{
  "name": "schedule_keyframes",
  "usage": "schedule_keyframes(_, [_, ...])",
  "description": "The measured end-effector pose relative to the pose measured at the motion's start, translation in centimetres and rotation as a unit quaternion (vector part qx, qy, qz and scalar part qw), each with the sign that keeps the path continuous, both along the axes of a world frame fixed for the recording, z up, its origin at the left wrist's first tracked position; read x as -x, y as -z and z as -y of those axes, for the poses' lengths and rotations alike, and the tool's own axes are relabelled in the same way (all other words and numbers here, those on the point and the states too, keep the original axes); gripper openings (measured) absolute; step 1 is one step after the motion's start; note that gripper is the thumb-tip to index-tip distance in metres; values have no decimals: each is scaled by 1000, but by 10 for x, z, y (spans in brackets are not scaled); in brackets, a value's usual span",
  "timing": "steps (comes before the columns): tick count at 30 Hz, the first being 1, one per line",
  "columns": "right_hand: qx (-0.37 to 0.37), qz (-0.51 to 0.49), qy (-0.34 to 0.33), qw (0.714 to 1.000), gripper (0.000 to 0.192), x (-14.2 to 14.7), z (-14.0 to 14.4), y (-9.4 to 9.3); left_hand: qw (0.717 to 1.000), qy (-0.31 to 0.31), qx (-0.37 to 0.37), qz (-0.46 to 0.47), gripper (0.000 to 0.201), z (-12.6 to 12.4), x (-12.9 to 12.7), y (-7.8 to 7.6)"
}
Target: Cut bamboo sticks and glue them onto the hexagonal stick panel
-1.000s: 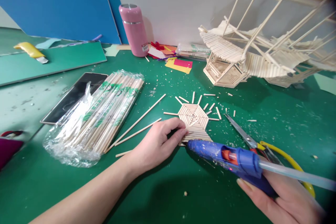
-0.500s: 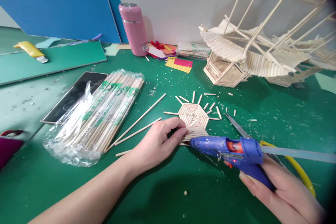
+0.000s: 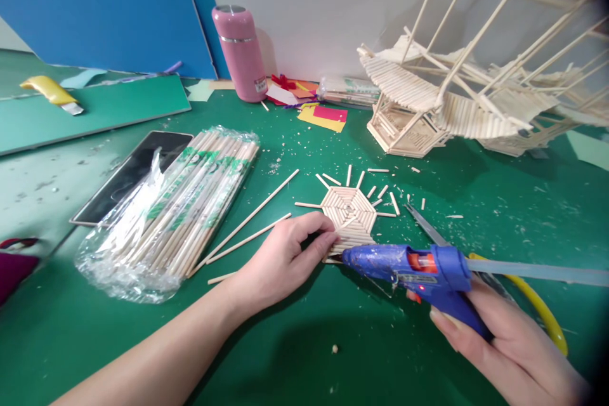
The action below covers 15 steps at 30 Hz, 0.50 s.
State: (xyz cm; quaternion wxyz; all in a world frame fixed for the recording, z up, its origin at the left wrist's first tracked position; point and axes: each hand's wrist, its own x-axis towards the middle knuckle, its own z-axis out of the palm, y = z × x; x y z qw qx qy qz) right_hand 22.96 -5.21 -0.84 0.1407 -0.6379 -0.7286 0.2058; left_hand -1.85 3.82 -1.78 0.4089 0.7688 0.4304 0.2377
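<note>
A flat hexagonal panel of thin wooden sticks lies on the green mat. My left hand pinches the panel's near edge, holding it down. My right hand grips a blue glue gun by its handle. The gun's nozzle touches the panel's near edge, right beside my left fingertips. A clear glue stick juts from the gun's back to the right.
A plastic-wrapped bundle of sticks lies left, partly over a phone. Loose long sticks and cut bits surround the panel. Scissors lie right. A stick model, pink bottle, blue boards and yellow knife stand behind.
The glue gun has levelled out and its nozzle has shifted slightly along the panel's near edge. My left hand has stayed put.
</note>
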Motion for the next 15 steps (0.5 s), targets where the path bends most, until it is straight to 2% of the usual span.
schedule_keyframes(8, [7, -7, 7, 1000, 39, 0, 1, 1, 1000, -2, 2, -3, 20, 0, 0, -1])
schedule_keyframes(12, [32, -37, 33, 998, 39, -4, 5, 6, 1000, -1, 2, -3, 20, 0, 0, -1])
schedule_keyframes(15, [22, -54, 53, 997, 38, -9, 8, 10, 1000, 1, 5, -2, 20, 0, 0, -1])
